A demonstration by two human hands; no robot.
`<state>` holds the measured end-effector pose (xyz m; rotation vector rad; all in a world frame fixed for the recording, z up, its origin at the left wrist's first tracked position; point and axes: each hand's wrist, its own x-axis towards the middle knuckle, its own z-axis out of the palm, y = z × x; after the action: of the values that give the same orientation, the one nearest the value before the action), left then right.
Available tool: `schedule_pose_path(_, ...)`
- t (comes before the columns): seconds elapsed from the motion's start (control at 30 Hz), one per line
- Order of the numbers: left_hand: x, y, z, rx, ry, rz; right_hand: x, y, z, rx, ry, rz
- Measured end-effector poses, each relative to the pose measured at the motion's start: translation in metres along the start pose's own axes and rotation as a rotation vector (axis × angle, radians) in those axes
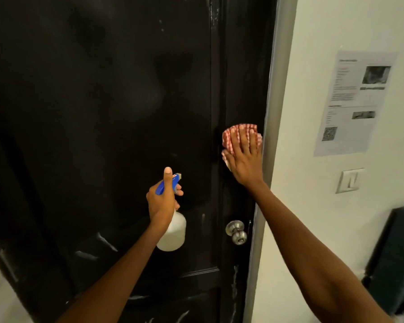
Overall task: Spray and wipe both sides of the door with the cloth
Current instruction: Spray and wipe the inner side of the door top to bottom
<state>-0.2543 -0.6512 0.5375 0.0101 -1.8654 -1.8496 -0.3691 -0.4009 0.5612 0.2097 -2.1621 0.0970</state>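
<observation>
Door (103, 113) black, glossy (streaked low); wall (324, 206) white.

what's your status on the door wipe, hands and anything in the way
Right hand flat, pressing cloth on door near latch edge. Left hand grips spray bottle. Door knob below the cloth.

The door (103, 113) is glossy black, streaked with pale whitish smears low down. The cloth (240, 136) is checked red and white. The spray bottle (173, 231) has a milky white body and a blue trigger head with a small red mark near the nozzle. The doorknob (237, 231) is brushed silver. The door frame (275, 89) is grey, the wall (324, 31) white, and the wall switch (349, 180) pale grey-white.
</observation>
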Motion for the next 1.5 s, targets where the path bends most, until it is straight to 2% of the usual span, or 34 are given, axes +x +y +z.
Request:
schedule_pose_path(0.1,-0.005,0.003,0.016,-0.004,0.008,0.01,0.027,-0.026,-0.007,0.135,0.034,0.209)
schedule_pose_path(0.23,-0.009,-0.003,0.023,0.016,0.008,0.024,0.018,-0.042,0.007,0.13,0.038,0.038)
schedule_pose_path(0.3,-0.013,-0.013,0.02,0.028,0.02,0.02,-0.026,-0.039,0.027,0.218,-0.027,0.072)
schedule_pose_path(0.37,-0.02,-0.024,0.015,0.018,0.041,0.015,-0.081,-0.041,0.047,0.335,-0.116,0.299)
schedule_pose_path(0.43,-0.026,-0.034,0.01,0.011,0.059,0.003,-0.118,-0.051,0.062,0.492,-0.193,0.641)
schedule_pose_path(0.63,-0.04,-0.048,0.002,0.047,0.098,-0.047,-0.119,-0.082,0.072,0.831,-0.062,1.402)
schedule_pose_path(0.7,-0.044,-0.05,-0.006,0.032,0.107,-0.05,-0.108,-0.088,0.068,0.913,-0.026,1.539)
schedule_pose_path(0.77,-0.046,-0.051,-0.014,0.029,0.114,-0.031,-0.097,-0.105,0.063,0.913,-0.019,1.482)
schedule_pose_path(0.83,-0.045,-0.053,-0.021,0.042,0.123,-0.014,-0.098,-0.133,0.067,0.839,-0.078,1.238)
schedule_pose_path(0.9,-0.045,-0.056,-0.027,0.059,0.124,0.002,-0.126,-0.154,0.083,0.619,-0.203,0.799)
schedule_pose_path(1.0,-0.044,-0.06,-0.032,0.073,0.13,0.005,-0.181,-0.135,0.111,0.28,-0.336,-0.06)
schedule_pose_path(1.03,-0.043,-0.061,-0.033,0.073,0.132,-0.002,-0.191,-0.122,0.117,0.216,-0.355,-0.25)
schedule_pose_path(1.07,-0.043,-0.061,-0.034,0.071,0.13,-0.007,-0.196,-0.109,0.122,0.164,-0.369,-0.336)
schedule_pose_path(1.13,-0.043,-0.062,-0.035,0.066,0.115,-0.017,-0.197,-0.092,0.123,0.116,-0.357,-0.25)
schedule_pose_path(1.27,-0.048,-0.072,-0.044,0.07,0.12,-0.078,-0.188,-0.1,0.114,0.247,-0.273,0.335)
schedule_pose_path(1.33,-0.051,-0.08,-0.055,0.088,0.135,-0.11,-0.176,-0.127,0.11,0.342,-0.227,0.507)
schedule_pose_path(1.4,-0.053,-0.088,-0.066,0.084,0.138,-0.134,-0.17,-0.15,0.113,0.357,-0.189,0.493)
schedule_pose_path(1.43,-0.053,-0.092,-0.073,0.085,0.141,-0.14,-0.173,-0.155,0.118,0.342,-0.185,0.381)
schedule_pose_path(1.5,-0.051,-0.098,-0.084,0.084,0.136,-0.126,-0.188,-0.15,0.132,0.257,-0.185,-0.021)
